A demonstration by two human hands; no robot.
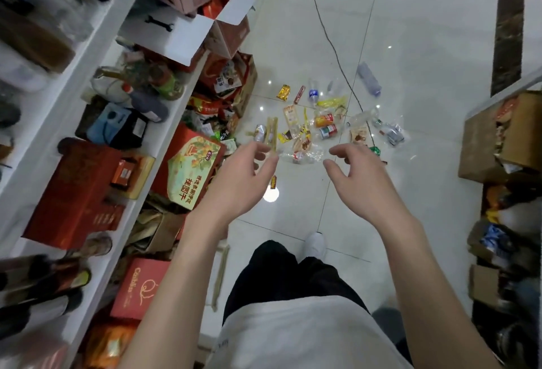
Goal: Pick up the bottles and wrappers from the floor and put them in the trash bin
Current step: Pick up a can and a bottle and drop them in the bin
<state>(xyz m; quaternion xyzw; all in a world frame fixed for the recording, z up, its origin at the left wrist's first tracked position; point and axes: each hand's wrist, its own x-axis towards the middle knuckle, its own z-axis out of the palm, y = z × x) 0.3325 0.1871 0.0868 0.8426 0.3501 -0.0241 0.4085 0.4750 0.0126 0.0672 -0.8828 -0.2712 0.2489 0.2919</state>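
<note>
A white shirt fills the bottom edge. Above it the left hand and the right hand hover empty, fingers loosely curled. Just beyond them, bottles and wrappers litter the glossy tiled floor. A ribbed purple bottle lies slantwise at the far right. A clear crumpled bottle lies nearly crosswise. A long tan wrapper points away from the person.
</note>
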